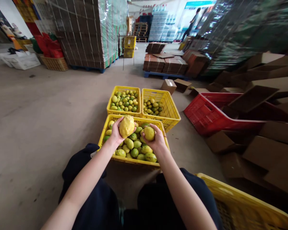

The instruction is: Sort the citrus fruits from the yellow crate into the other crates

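Note:
My left hand [116, 132] grips a large bumpy yellow lemon [126, 126] above the near yellow crate [132, 160]. My right hand [157, 139] holds a smaller yellow-green lemon [149, 133] just right of it. That crate sits between my knees and holds several green and yellow lemons. Behind it stand two more yellow crates side by side: the left one [124, 89] is full of small lemons, the right one [169, 107] holds fewer at its bottom.
A red crate [206, 116] lies tilted to the right among flattened cardboard boxes [261, 150]. Another yellow crate [242, 204] is at my right knee. Wrapped pallets of cardboard [86, 32] stand at the back. A person [192, 22] stands far off.

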Tool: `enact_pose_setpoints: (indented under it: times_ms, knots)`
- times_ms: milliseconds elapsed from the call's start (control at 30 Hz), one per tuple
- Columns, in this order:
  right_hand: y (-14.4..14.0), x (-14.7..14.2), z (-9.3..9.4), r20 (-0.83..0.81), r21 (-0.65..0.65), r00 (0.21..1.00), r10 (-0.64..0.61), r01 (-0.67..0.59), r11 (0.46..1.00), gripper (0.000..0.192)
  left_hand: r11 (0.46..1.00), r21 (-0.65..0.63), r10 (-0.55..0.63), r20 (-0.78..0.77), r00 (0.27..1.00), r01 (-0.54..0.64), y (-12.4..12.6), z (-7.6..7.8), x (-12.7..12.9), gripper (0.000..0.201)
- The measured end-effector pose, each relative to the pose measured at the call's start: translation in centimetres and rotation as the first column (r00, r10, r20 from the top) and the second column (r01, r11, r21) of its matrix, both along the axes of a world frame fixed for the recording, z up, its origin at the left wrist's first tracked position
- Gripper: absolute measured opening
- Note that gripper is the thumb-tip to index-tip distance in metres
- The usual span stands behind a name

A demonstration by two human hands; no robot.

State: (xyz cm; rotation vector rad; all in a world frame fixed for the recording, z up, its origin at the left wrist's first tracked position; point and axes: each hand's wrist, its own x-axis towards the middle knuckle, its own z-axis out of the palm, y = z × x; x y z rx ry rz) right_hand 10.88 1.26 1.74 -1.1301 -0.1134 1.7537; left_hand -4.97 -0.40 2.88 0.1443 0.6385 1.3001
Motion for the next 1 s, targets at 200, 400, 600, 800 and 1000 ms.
enact_pose_setpoints:
  times_ms: [200, 400, 600, 800, 1000]
  knots:
    - [-0.03, -0.01, 0.03, -0.049, -0.067, 0.997, 0.063, -0.067, 0.995, 0.018, 1.000, -0.022, 0.008, 0.023, 1.000, -0.007, 0.32, -0.56, 0.26, 0.034]
    - [-0.04, -0.16, 0.24, -0.043, -0.088, 0.999, 0.030, -0.034, 0.996, 0.023, 0.996, -0.072, 0.058, 0.050, 0.997, -0.055, 0.32, -0.76, 0.49, 0.035]
    - [-0.25, 0.12, 0.47, -0.083, -0.021, 0.994, 0.066, -0.068, 0.997, 0.030, 0.996, -0.039, 0.077, 0.042, 0.996, -0.076, 0.09, -0.77, 0.28, 0.012]
    - [-0.28, -0.07, 0.39, -0.062, 0.058, 0.993, 0.103, -0.099, 0.993, 0.018, 0.997, 0.019, -0.079, -0.003, 0.997, 0.079, 0.01, -0.91, 0.32, 0.030]
    - [-0.20, -0.05, 0.56, -0.040, 0.049, 0.996, 0.080, -0.078, 0.996, 0.016, 0.994, 0.035, -0.106, 0.001, 0.994, 0.106, -0.16, -0.85, 0.28, 0.040]
